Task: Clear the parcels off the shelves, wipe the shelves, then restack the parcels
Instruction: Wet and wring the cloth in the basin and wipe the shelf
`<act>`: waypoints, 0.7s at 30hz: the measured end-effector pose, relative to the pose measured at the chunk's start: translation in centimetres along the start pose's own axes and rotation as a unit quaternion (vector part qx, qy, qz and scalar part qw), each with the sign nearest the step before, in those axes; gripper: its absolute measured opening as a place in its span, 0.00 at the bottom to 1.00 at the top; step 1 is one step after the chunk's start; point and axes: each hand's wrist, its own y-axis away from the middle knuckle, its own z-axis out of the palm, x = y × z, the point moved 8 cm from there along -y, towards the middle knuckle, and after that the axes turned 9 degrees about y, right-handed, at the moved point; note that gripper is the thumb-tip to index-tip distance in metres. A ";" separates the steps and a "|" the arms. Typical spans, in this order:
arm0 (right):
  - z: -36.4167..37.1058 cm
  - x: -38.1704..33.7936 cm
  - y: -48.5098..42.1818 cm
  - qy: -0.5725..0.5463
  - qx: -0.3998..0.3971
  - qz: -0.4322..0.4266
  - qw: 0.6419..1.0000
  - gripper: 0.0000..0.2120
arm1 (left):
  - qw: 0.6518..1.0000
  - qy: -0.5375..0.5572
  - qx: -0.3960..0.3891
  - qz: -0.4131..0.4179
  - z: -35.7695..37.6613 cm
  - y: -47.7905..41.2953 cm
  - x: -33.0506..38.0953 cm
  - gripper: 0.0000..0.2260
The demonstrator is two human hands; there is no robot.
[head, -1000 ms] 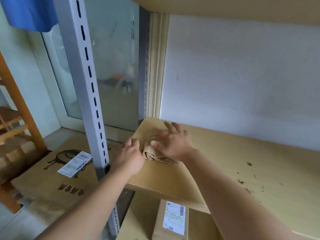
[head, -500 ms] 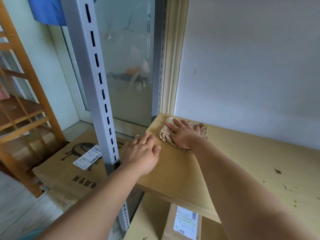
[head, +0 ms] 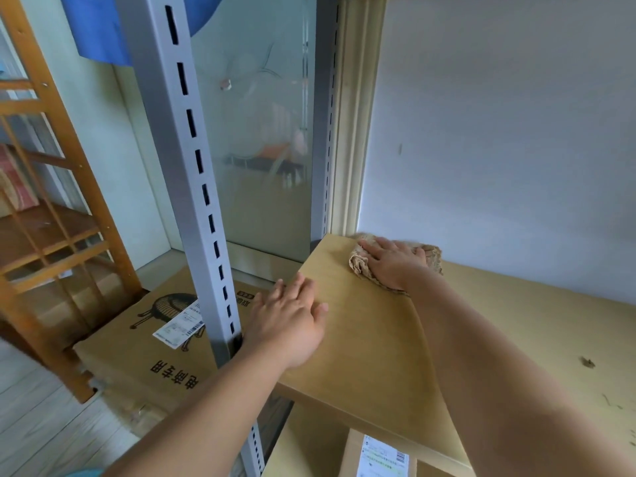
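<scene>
The right hand [head: 392,261] presses flat, fingers extended, on a tan cloth [head: 361,265] at the shelf's [head: 371,339] rear left corner. The left hand [head: 289,321] hovers relaxed and empty over the shelf's left edge.

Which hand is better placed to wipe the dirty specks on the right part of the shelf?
The right hand. It already presses flat on the cloth at the shelf's back left corner, on the same board as the specks. The left hand is open at the left edge, holding nothing.
</scene>
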 end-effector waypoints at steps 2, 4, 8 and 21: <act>0.2 -0.7 0.7 0.011 -0.001 -0.009 1.000 0.24 | 1.000 0.002 -0.001 0.002 0.0 0.0 0.1 0.24; 0.5 -1.5 1.7 0.014 -0.005 -0.021 1.000 0.24 | 1.000 0.003 -0.004 0.000 0.0 0.0 0.0 0.24; 1.0 -3.8 5.3 0.010 -0.023 -0.048 0.999 0.25 | 1.000 0.000 -0.005 -0.007 -0.1 -0.2 -0.3 0.24; 1.2 -2.8 6.2 -0.016 -0.016 -0.056 0.998 0.23 | 0.998 0.017 0.021 -0.064 -0.5 -1.0 2.7 0.22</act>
